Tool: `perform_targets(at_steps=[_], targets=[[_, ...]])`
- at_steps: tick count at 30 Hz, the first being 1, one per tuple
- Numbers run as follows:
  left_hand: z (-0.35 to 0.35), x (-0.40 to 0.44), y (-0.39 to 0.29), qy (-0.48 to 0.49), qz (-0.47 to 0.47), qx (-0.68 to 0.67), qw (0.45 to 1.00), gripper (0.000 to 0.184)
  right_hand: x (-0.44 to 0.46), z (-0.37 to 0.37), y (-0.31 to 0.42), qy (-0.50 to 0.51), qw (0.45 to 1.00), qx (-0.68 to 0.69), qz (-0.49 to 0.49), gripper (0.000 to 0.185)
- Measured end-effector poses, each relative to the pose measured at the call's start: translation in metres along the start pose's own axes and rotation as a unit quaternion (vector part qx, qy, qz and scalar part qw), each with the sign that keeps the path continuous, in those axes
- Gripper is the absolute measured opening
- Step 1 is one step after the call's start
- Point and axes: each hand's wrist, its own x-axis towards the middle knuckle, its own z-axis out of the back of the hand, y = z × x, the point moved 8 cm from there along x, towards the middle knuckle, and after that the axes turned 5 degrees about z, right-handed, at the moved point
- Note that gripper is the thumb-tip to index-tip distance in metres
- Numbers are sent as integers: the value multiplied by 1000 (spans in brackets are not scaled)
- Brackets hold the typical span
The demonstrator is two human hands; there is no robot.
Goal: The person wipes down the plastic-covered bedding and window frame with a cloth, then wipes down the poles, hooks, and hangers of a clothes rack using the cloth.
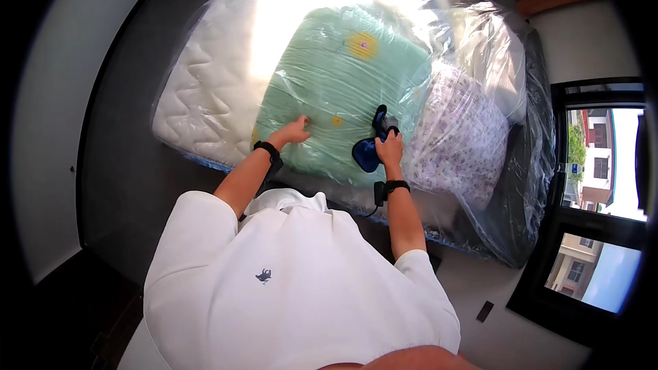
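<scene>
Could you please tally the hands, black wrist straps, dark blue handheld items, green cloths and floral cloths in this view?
Hands: 2 (left hand, right hand)
Black wrist straps: 2 (left strap, right strap)
Dark blue handheld item: 1
Green cloth: 1
Floral cloth: 1
Total: 7

Both arms reach forward from the torso (295,288), bare below the short sleeves. The left arm (243,181) slants inward to the right, its wrist (277,141) roughly in line with the forearm; the left hand (296,131) has its fingers bent and tips turned toward the right, though how tightly they close is unclear. The right arm (406,225) extends straighter ahead, leaning slightly inward, and the right hand (388,149) is curled in a grip. The hands are apart.
</scene>
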Motion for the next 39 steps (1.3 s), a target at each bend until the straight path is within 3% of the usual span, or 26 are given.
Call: perform_targets(at_steps=[2,4,6,7,8,10,12,13,16,19,22,27,28,30,32,34,36,37,39], targets=[[16,-5,-6,-4,-30,17,999,52,3,-5,45,-55,994,5,92,63],[41,-19,-22,-7,-55,50,997,44,-1,-19,107,-16,980,41,194,63],[78,-43,-45,-104,10,83,991,36,-18,-31,166,30,959,-9,282,62],[80,-43,-43,-105,8,86,991,36,-23,-35,187,45,952,-20,302,61],[84,-44,-50,-144,-45,106,983,40,-28,-38,205,59,945,-32,321,60],[86,-46,-60,-190,-109,127,967,43,-29,-50,216,50,941,-91,323,57],[74,-46,-46,-169,-76,189,964,51,-26,-45,214,26,931,-125,342,56],[64,-34,-29,-128,-79,160,976,61,-22,-40,212,21,931,-124,343,56],[59,-18,-7,-151,-114,121,974,65,-6,-23,167,-19,938,-131,319,51],[54,-14,-1,-147,-129,128,972,67,12,-2,94,-9,974,-130,185,49],[55,-11,-5,-116,-133,149,973,67,20,-3,3,92,993,-78,-8,63],[58,-9,-20,-39,-151,153,976,57,38,-17,-60,170,981,-47,-78,57],[62,-14,-28,-37,-148,161,975,57,46,-7,-44,142,987,-46,-52,55],[90,-24,-43,-154,-45,247,956,50,59,8,1,101,995,-3,-20,61],[100,-28,-65,-186,-59,279,940,47,80,2,41,65,996,55,23,72],[102,-37,-87,-211,-80,312,923,43,89,-4,88,59,990,112,62,72],[114,-61,-135,-309,-247,182,900,42,79,3,140,25,976,139,166,66],[112,-58,-146,-301,-258,195,897,42,72,3,158,40,972,132,192,63],[116,-70,-173,-305,-374,86,872,48,60,-12,175,66,967,102,226,54]])
